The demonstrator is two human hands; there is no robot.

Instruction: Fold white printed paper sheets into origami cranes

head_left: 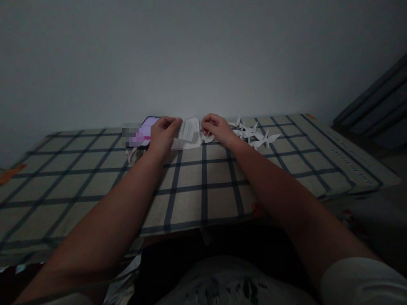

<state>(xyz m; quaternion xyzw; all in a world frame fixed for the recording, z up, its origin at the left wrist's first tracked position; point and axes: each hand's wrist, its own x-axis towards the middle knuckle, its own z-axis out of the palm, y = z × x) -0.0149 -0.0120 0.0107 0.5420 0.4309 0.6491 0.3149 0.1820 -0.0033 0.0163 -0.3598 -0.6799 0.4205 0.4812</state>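
Note:
A small sheet of white paper [190,129] with faint printed lines stands tilted up at the back of the table. My left hand [163,131] pinches its left edge between thumb and fingers. Close to the sheet's right edge is my right hand [216,128], its fingers curled together; what is between them, if anything, is too small to make out. More white paper [186,145] lies flat under the sheet. Several folded white paper cranes [251,132] sit in a cluster just right of my right hand.
A phone [149,128] with a lit screen lies beside my left hand, with a pale strap or cord [130,156] near it. The checked tablecloth [203,195] covers the table, which meets a plain wall [203,59]. Dark curtain-like folds [378,97] hang at the right.

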